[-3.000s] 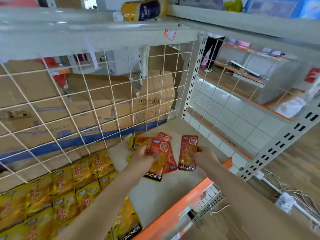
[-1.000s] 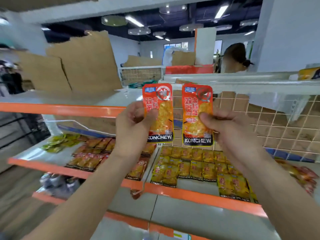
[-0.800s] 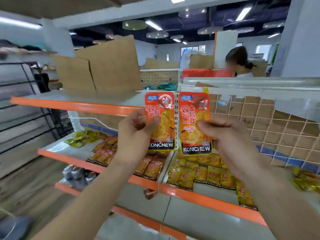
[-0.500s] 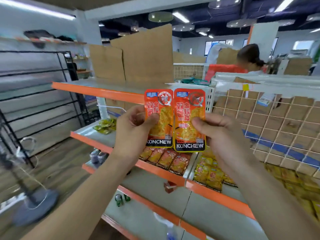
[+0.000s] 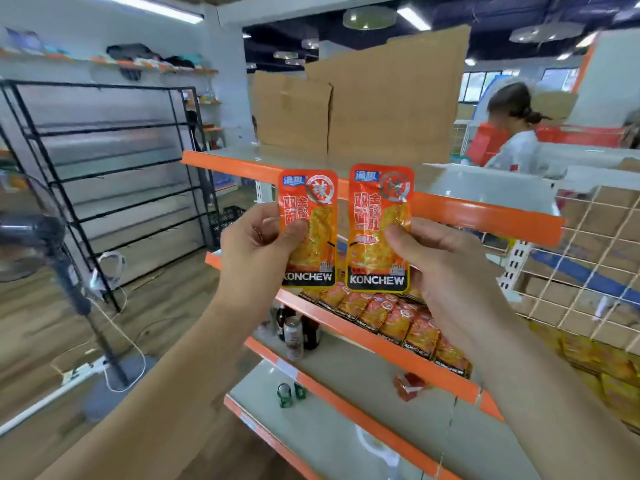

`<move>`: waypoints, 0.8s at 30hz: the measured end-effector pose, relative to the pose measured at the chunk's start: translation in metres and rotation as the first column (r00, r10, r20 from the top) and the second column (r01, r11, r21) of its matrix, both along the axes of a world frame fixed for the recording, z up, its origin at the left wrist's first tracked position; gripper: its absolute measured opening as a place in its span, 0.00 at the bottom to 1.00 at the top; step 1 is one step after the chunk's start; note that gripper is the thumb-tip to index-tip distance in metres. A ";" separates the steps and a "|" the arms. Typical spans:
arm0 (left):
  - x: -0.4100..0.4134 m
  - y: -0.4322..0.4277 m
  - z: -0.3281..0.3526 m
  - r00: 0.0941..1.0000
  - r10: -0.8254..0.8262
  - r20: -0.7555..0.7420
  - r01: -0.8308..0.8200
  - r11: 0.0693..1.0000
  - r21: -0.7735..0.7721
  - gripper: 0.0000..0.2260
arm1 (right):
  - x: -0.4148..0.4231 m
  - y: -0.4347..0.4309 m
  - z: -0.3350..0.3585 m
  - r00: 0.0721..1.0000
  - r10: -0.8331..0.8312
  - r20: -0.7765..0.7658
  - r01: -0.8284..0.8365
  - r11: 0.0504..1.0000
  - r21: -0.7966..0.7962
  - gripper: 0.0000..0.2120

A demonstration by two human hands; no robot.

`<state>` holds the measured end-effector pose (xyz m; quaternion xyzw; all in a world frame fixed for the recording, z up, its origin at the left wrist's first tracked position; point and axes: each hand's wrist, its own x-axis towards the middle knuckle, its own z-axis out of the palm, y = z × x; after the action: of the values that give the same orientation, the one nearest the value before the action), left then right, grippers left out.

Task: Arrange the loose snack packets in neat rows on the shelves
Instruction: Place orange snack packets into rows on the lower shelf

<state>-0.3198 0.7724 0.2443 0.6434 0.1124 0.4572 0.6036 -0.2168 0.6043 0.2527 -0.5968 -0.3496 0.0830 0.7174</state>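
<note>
My left hand point(image 5: 258, 251) pinches an orange KONCHEW snack packet point(image 5: 311, 233) upright in front of the shelves. My right hand point(image 5: 446, 268) pinches a second orange KONCHEW packet point(image 5: 379, 209) beside it, with a small gap between the two. Below them a row of matching orange packets point(image 5: 391, 317) lies along the front of the orange-edged middle shelf point(image 5: 381, 348). Yellow packets point(image 5: 609, 368) lie on the shelf at the far right, behind the white wire grid point(image 5: 595, 237).
Flattened cardboard point(image 5: 374, 98) stands on the top shelf point(image 5: 485, 216). Bottles point(image 5: 294, 330) and small green items point(image 5: 289, 393) sit on lower shelves. A black wire rack point(image 5: 114, 161) and a fan stand point(image 5: 69, 278) with cables are at left. A person point(image 5: 512, 133) stands behind the shelves.
My view has swung left along the shelving, from the shelf's right end to its left end. Both hands keep holding their packets upright; the packets have drawn slightly apart.
</note>
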 end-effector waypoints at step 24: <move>-0.005 0.208 -0.049 0.978 -0.168 -0.126 0.140 0.968 -0.206 0.17 | -0.002 0.185 -0.058 0.997 -0.039 -0.063 0.034 0.996 -0.088 0.11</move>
<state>-0.3248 0.9804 0.1954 0.6186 0.1490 0.3485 0.6882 -0.2189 0.7892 0.1943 -0.6307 -0.3113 0.1042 0.7032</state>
